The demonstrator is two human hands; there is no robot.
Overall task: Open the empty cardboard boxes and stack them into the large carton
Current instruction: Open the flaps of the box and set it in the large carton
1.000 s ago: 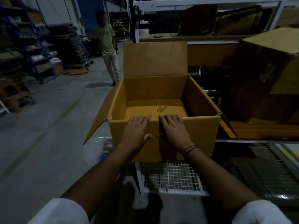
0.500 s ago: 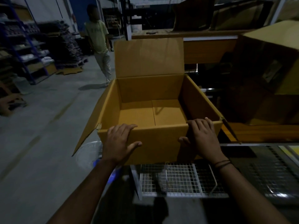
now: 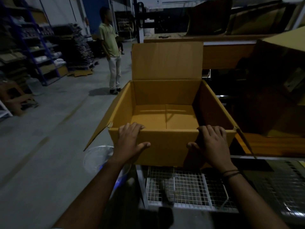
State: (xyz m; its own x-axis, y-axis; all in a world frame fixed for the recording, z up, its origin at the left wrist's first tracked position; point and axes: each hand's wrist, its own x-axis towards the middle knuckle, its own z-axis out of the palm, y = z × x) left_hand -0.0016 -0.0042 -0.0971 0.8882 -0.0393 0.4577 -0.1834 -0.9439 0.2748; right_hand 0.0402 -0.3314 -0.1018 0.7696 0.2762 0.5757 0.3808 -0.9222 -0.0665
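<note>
An open, empty brown cardboard box (image 3: 168, 147) stands in front of me, its far flap upright and its side flaps hanging outward. My left hand (image 3: 130, 141) grips the near wall at the left, fingers hooked over the rim and thumb on the outside. At the right end of the same wall my right hand (image 3: 212, 142) holds on the same way. A large dark carton (image 3: 279, 90) sits to the right on a wooden surface.
A wire-mesh rack (image 3: 186, 187) lies under the box's near edge. A white fan (image 3: 97, 157) stands low on the left. A person (image 3: 111, 50) stands on the concrete floor beyond the box. Shelving (image 3: 33, 52) with stacked goods lines the left wall.
My hands have slid apart from the middle of the near wall toward its two corners. The flap under them has folded down against the wall.
</note>
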